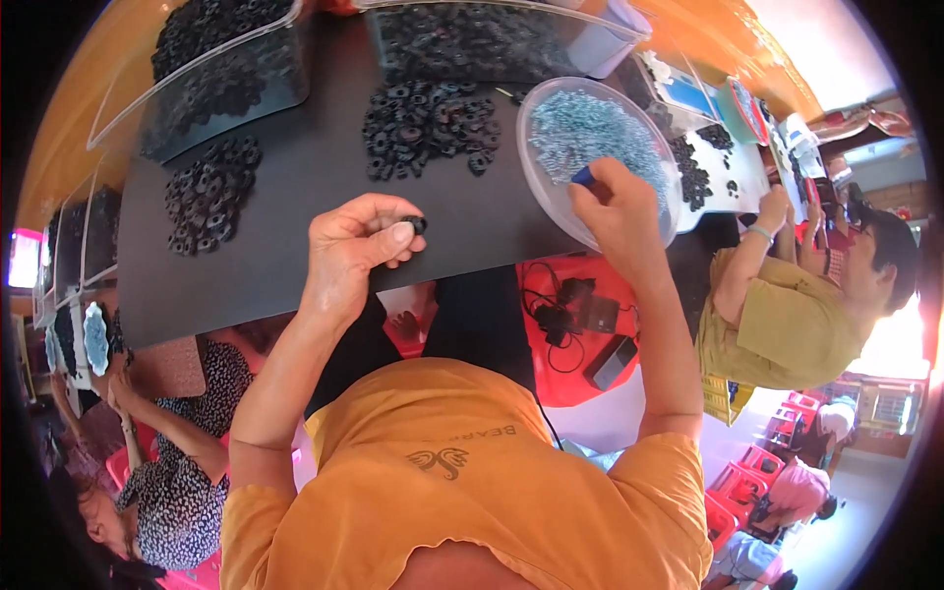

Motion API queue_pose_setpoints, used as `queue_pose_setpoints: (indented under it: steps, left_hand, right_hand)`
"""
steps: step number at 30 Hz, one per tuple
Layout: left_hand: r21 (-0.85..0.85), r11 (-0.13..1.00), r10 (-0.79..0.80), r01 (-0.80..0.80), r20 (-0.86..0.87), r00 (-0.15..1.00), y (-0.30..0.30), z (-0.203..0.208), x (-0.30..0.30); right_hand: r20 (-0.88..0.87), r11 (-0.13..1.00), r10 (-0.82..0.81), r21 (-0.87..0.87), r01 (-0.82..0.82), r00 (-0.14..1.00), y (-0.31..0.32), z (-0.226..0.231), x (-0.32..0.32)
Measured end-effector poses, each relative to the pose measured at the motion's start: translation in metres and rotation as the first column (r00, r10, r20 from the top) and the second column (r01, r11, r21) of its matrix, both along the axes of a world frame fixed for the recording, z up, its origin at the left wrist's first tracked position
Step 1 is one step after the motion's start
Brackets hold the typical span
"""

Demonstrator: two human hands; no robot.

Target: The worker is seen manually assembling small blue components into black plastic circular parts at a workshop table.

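Observation:
My left hand (356,246) pinches a small black round part (417,225) between thumb and fingers, just above the near edge of the dark table (467,231). Over the near rim of a round clear tub (547,202), my right hand (621,208) is closed on a small blue piece (583,177), mostly hidden by the fingers. The tub holds many tiny pale-blue, shiny pieces (590,123), too small to name. Beyond my left hand lies a loose pile of black ring-shaped parts (423,128); a second pile of black parts (211,192) lies farther left.
Clear bins of black parts (231,93) (472,44) line the table's far side. A red stool (580,379) below the edge carries cables and black adapters. One person (787,305) works on my right at a white surface, another (187,472) on my left.

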State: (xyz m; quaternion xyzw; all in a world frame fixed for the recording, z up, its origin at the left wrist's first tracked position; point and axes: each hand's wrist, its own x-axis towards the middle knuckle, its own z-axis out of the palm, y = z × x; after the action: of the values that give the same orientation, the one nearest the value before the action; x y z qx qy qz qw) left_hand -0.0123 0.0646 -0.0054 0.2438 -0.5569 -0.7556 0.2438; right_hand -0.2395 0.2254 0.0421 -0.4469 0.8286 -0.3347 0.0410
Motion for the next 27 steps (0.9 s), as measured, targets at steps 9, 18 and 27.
queue_pose_setpoints:
  steps: [9, 18, 27]
  left_hand:
    - [0.09, 0.995, -0.035, 0.046, -0.12, 0.992, 0.003, 0.003, -0.001]
    - [0.006, 0.998, -0.058, 0.059, -0.12, 0.991, 0.006, 0.001, 0.006]
    - [0.103, 0.994, -0.02, 0.034, -0.135, 0.991, 0.008, -0.005, 0.011]
  right_hand:
    - [0.62, 0.952, 0.29, -0.113, -0.284, 0.729, -0.031, 0.008, 0.063]
    - [0.814, 0.927, 0.241, -0.031, -0.375, 0.529, -0.048, 0.01, 0.071]
    - [0.839, 0.963, 0.246, -0.154, -0.22, 0.485, -0.052, -0.01, 0.086]
